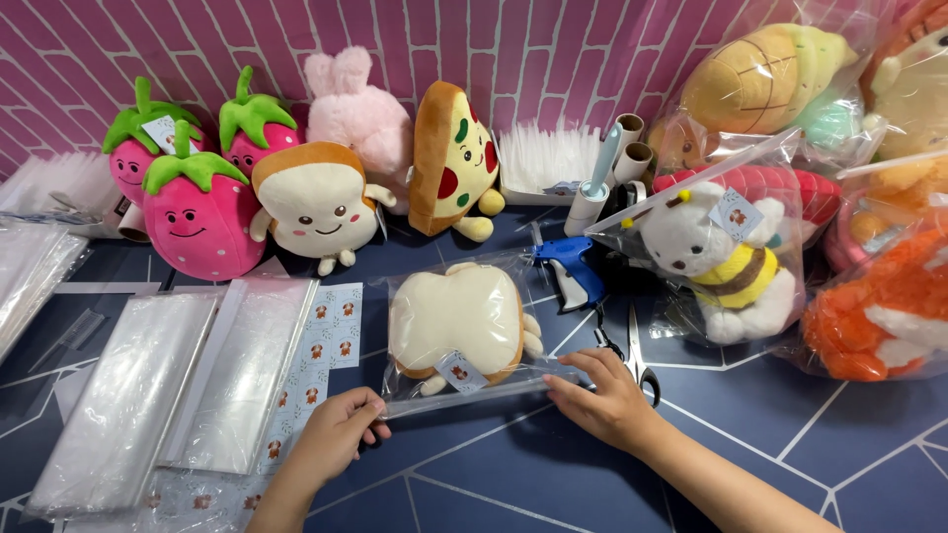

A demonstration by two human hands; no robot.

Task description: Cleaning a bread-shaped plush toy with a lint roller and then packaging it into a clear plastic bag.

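Cream toast-shaped plush toy (456, 321) already inside clear plastic bag (494, 380), mid-desk toward the near edge; left hand (338, 434) and right hand (602, 395) fingers pinching the bag's open flap, sealing unfinished.

Cream toast plush (456, 318), blue tagging gun (565, 265), pink brick-patterned wall (553, 49).

Bagged toast plush (456, 318) left of scissors (637, 357)
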